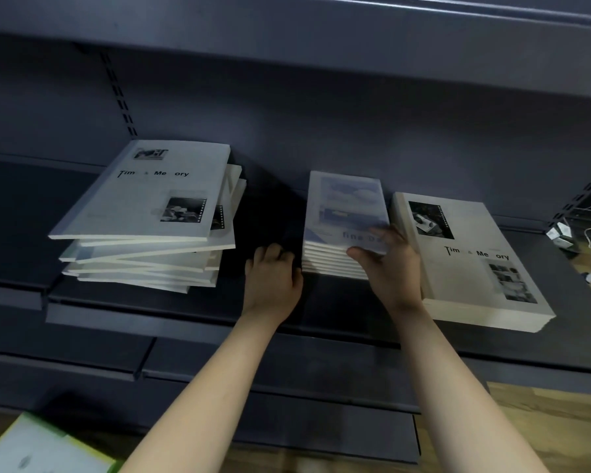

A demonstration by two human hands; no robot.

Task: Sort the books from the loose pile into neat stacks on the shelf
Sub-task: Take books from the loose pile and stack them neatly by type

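Nearest, the right hand [394, 268] pinched the top of the squared blue stack [345, 206], the left hand [272, 281] rested loosely curled and empty beside it on the shelf [151, 302], a neat white stack [475, 268] lay alongside, and the skewed loose pile [151, 199] farther left was not yet sorted.

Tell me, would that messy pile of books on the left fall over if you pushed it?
Probably it would slide apart rather than topple: the messy pile is fanned out, with books lying crooked and overhanging. The top book sits tilted, so it might slip off first. Lifted whole, it likely feels heavy, being many books.
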